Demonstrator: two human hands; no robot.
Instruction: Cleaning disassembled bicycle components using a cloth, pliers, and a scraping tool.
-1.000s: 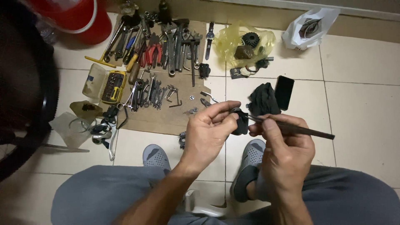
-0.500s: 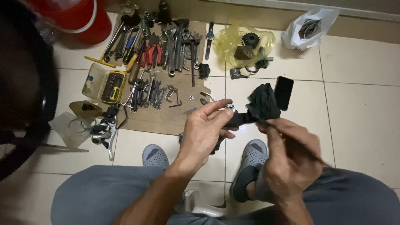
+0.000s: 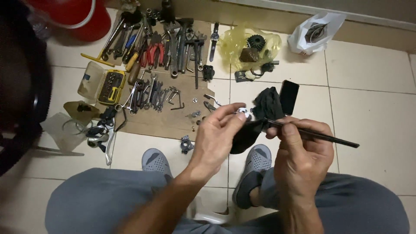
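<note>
We see the left hand [image 3: 216,134] raised over the floor [image 3: 372,95], its fingers [image 3: 229,113] pinched on a small silver part [image 3: 242,113] and on the top of a black cloth [image 3: 247,134] that hangs below it. The right hand [image 3: 301,158] is just beside it, fingers [image 3: 288,130] clamped round a thin dark rod [image 3: 320,136]; the rod's left tip touches the cloth near the silver part, and its other end sticks out to the right past the hand. Both hands hover above two grey shoes [image 3: 255,162] and grey-trousered knees.

Beyond the hands lies a second black rag [image 3: 268,102] with a dark phone [image 3: 289,96] touching its right side. A sheet of cardboard [image 3: 160,119] carries rows of wrenches [image 3: 182,43], red-handled pliers [image 3: 151,54] and loose small bits. A yellow bit case [image 3: 110,86] sits open at its left edge. A yellow bag [image 3: 236,43] holds a black cog [image 3: 256,42], a white bag [image 3: 316,32] lies to the right near the wall, and a red bucket [image 3: 82,17] stands top left.
</note>
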